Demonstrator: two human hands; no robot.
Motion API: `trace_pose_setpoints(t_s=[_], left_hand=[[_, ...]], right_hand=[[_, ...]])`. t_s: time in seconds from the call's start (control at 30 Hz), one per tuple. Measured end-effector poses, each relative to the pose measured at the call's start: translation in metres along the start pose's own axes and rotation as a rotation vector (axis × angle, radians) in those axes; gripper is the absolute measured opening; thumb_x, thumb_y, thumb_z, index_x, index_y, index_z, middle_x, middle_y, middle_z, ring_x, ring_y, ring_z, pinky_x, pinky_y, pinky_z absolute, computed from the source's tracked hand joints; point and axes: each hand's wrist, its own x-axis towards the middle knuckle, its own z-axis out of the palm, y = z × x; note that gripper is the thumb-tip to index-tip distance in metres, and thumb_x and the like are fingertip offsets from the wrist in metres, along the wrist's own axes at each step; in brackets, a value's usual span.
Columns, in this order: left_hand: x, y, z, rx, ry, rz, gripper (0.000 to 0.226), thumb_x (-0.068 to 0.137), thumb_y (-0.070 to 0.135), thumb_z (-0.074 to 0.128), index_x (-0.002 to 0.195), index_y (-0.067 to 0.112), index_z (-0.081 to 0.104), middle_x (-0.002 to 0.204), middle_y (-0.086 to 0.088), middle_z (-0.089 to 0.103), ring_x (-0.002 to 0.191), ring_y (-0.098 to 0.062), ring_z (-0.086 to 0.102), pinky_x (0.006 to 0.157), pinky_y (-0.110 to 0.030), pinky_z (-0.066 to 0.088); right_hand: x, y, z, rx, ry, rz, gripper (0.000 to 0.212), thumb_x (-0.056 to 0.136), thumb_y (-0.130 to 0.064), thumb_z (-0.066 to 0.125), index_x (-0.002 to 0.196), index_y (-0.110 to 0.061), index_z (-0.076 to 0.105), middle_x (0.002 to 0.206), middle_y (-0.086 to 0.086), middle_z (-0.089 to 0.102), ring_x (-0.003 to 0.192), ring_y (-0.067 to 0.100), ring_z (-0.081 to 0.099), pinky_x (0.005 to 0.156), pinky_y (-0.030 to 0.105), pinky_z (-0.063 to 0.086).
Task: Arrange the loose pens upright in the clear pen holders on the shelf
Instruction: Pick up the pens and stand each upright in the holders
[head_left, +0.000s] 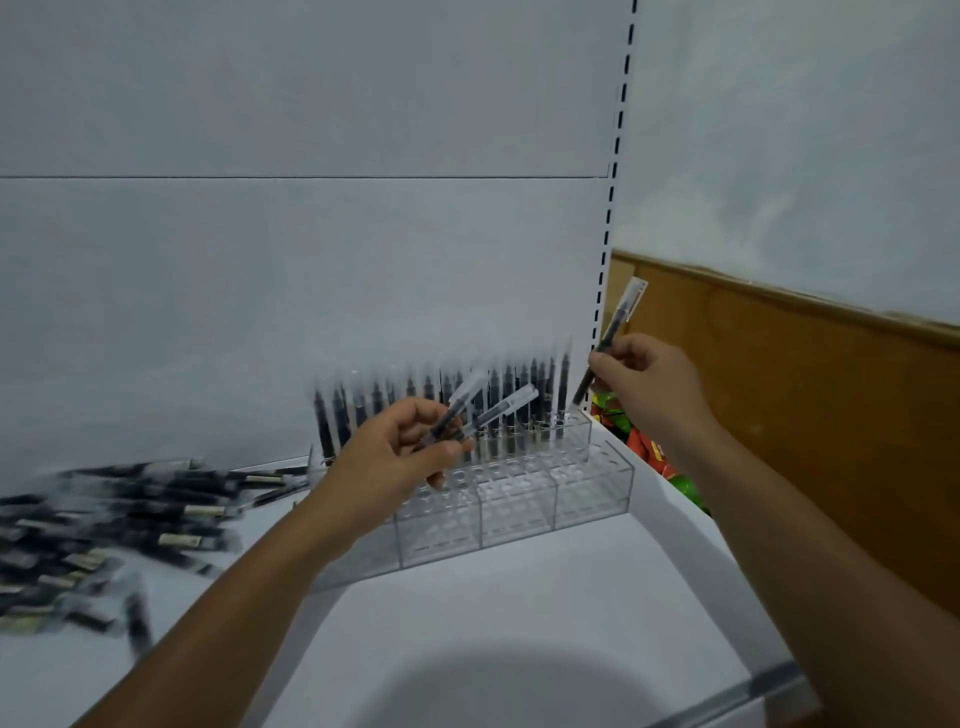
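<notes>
A clear stepped pen holder (592, 493) stands on the white shelf against the back panel. Its back row is filled with several upright black pens (519, 405); the front rows show bare holes. My left hand (395, 462) grips two black pens (483, 410) with clear caps, held slanted just in front of the holder. My right hand (649, 379) pinches a single pen (615, 325), tilted, its lower tip just above the holder's back right corner. A pile of loose pens (114, 525) lies on the shelf at the left.
The white shelf (519, 613) has a metal front edge (753, 696) at the lower right. A slotted upright (613, 208) marks the shelf's right end. Beyond it sit red and green packets (654, 452) and a brown wooden panel (831, 415).
</notes>
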Motion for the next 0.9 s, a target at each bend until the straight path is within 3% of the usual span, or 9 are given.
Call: trace_pose_setpoints(t_s=[0.17, 0.37, 0.67, 0.8, 0.9], left_hand=[[0.001, -0.002, -0.002, -0.067, 0.027, -0.008, 0.014, 0.088, 0.005, 0.063, 0.101, 0.009, 0.061, 0.092, -0.003, 0.074, 0.058, -0.007, 0.058, 0.052, -0.014, 0.044], [0.001, -0.004, -0.005, -0.088, 0.026, -0.024, 0.017, 0.089, 0.007, 0.062, 0.105, 0.013, 0.061, 0.095, 0.001, 0.075, 0.060, -0.008, 0.058, 0.054, -0.019, 0.043], [0.003, -0.006, -0.007, -0.090, 0.012, -0.026, 0.017, 0.089, 0.008, 0.063, 0.105, 0.014, 0.061, 0.096, 0.000, 0.074, 0.060, -0.007, 0.057, 0.054, -0.017, 0.043], [0.003, -0.006, -0.007, -0.091, -0.004, -0.021, 0.016, 0.089, 0.007, 0.063, 0.104, 0.012, 0.061, 0.095, -0.001, 0.074, 0.060, -0.007, 0.057, 0.053, -0.015, 0.043], [0.003, -0.005, -0.006, -0.085, -0.015, -0.021, 0.016, 0.089, 0.007, 0.063, 0.104, 0.012, 0.061, 0.094, -0.001, 0.074, 0.061, -0.007, 0.058, 0.053, -0.014, 0.043]], right_hand=[[0.023, 0.007, 0.010, -0.157, 0.026, -0.052, 0.012, 0.092, -0.024, 0.065, 0.101, -0.016, 0.067, 0.082, -0.004, 0.070, 0.083, 0.018, 0.069, 0.081, 0.046, 0.057], [0.035, 0.018, 0.026, -0.372, -0.050, -0.092, 0.024, 0.092, -0.033, 0.064, 0.110, -0.018, 0.066, 0.094, -0.003, 0.070, 0.085, 0.018, 0.068, 0.081, 0.046, 0.057], [0.040, 0.021, 0.028, -0.526, -0.074, -0.139, 0.021, 0.090, -0.034, 0.067, 0.104, -0.019, 0.067, 0.088, -0.006, 0.064, 0.087, 0.021, 0.066, 0.080, 0.046, 0.057], [0.037, 0.026, 0.029, -0.633, -0.212, -0.104, 0.014, 0.088, -0.032, 0.070, 0.083, -0.019, 0.065, 0.082, 0.000, 0.067, 0.081, 0.022, 0.065, 0.077, 0.044, 0.056], [0.034, 0.029, 0.032, -0.709, -0.261, -0.089, 0.015, 0.088, -0.031, 0.070, 0.085, -0.017, 0.068, 0.087, 0.006, 0.070, 0.081, 0.023, 0.063, 0.074, 0.039, 0.055]])
